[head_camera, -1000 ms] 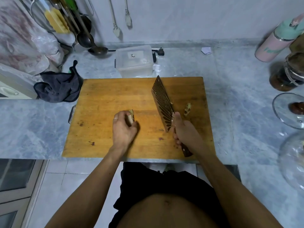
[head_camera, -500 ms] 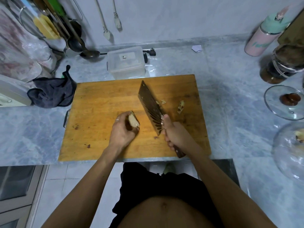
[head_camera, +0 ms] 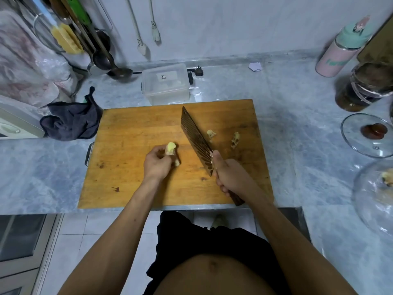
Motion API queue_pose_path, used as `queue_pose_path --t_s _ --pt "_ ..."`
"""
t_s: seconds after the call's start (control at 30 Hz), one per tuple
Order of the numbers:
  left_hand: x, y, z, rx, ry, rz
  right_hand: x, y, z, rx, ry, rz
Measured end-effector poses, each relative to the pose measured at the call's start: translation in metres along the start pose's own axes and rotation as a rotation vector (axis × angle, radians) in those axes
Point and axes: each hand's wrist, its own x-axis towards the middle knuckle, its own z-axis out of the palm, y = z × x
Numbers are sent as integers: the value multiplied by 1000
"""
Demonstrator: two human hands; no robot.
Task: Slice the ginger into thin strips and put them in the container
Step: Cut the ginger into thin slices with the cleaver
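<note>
My left hand [head_camera: 158, 165] holds a pale yellow ginger piece [head_camera: 170, 149] over the middle of the wooden cutting board [head_camera: 131, 141]. My right hand [head_camera: 230, 176] grips the dark handle of a cleaver [head_camera: 196, 141], whose patterned blade points away and left, tip toward the board's back. Two small ginger scraps [head_camera: 211, 133] [head_camera: 235, 139] lie on the board right of the blade. A clear plastic container [head_camera: 165, 86] with its lid on stands just behind the board.
A dark cloth [head_camera: 71, 122] lies left of the board. Ladles and utensils [head_camera: 102, 54] hang at the back left. At the right are a pink bottle [head_camera: 342, 50], a dark jar [head_camera: 365, 86], a glass lid [head_camera: 370, 135] and a glass bowl [head_camera: 374, 201].
My left hand has turned the ginger so its pale end sticks up. The cleaver shifted slightly with my right hand; a second scrap shows beside the blade.
</note>
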Motion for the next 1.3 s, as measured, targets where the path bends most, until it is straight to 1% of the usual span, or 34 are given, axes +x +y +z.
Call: queue_pose_path --t_s 0.07,0.1,0.17,0.23,0.33,0.43,0.53,0.6,0.73,0.9,1.2,1.3 --pt "-1 -6 -3 -118 -2 -58 -1 -2 5 -39 -22 -7" --pt "-1 -10 -5 -96 30 -45 -1 -3 8 -59 -34 -9" --pt "-4 -12 -9 52 105 12 -2 -6 14 -83 -59 -12" --pt "-7 -12 -11 75 131 25 -2 -8 20 -108 -81 -18" --pt "-8 -15 -13 -146 59 -37 -3 -12 27 -165 -108 -30" --pt "-9 -18 -9 -212 54 -17 -4 -14 30 -219 -129 -62" --pt "-8 -16 0 -272 101 -35 -5 -15 31 -238 -121 -74" --pt "-9 -13 5 -262 141 -48 -6 -17 31 -243 -111 -76" --pt "-9 -7 14 -161 225 -13 -9 -19 28 -253 -88 -83" --pt "-13 1 17 -64 301 8 -11 -26 22 -265 -102 -76" --pt "-8 0 17 -122 314 -70 -13 -26 21 -261 -120 -89" --pt "-8 0 12 -98 305 -97 -12 -26 21 -241 -119 -79"
